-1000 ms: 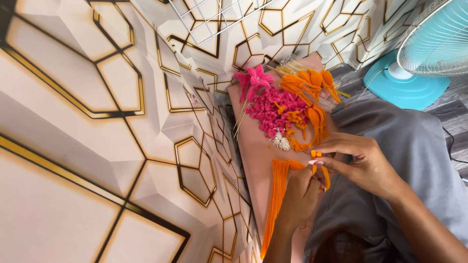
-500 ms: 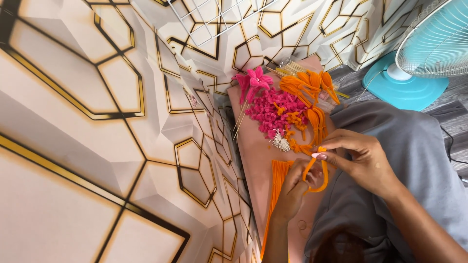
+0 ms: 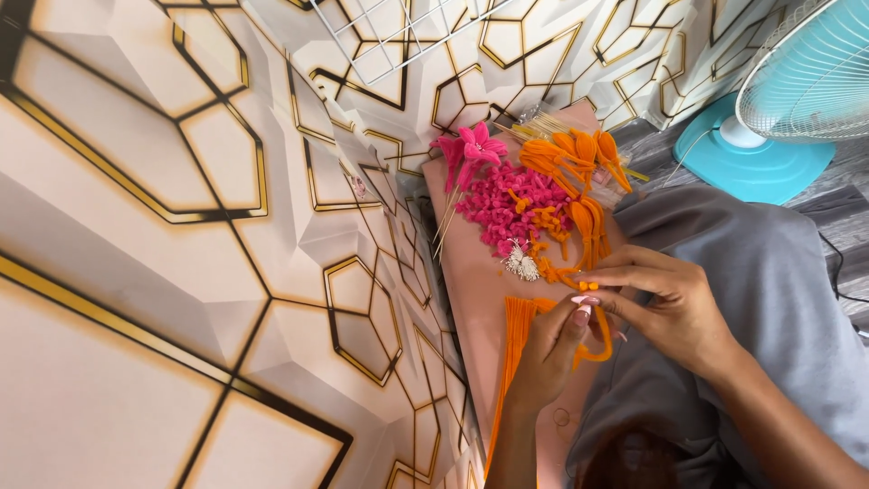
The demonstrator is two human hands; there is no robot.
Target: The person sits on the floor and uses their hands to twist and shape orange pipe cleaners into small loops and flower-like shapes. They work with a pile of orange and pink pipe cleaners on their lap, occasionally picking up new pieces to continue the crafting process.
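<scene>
My left hand (image 3: 543, 353) and my right hand (image 3: 674, 308) meet over the near part of a pink board (image 3: 471, 281) on my lap. Together they pinch a thin orange fuzzy stem (image 3: 599, 340), which curls into a loop below my fingertips. A bundle of straight orange stems (image 3: 516, 330) lies on the board under my left hand. Farther up the board lie a pile of pink fuzzy pieces (image 3: 502, 208), bent orange petal shapes (image 3: 579, 154), a finished pink flower (image 3: 475, 145) and a small white stamen cluster (image 3: 520, 263).
A cream wall with gold and black hexagon lines (image 3: 208, 272) fills the left. A white wire grid (image 3: 389, 36) leans at the top. A teal standing fan (image 3: 778, 118) is at the top right on a grey floor. My grey-clothed lap (image 3: 778, 272) lies right of the board.
Both hands have stayed together on the orange stem, and the stem now bends into a fuller loop beneath my fingers. The board and the piles have not moved.
</scene>
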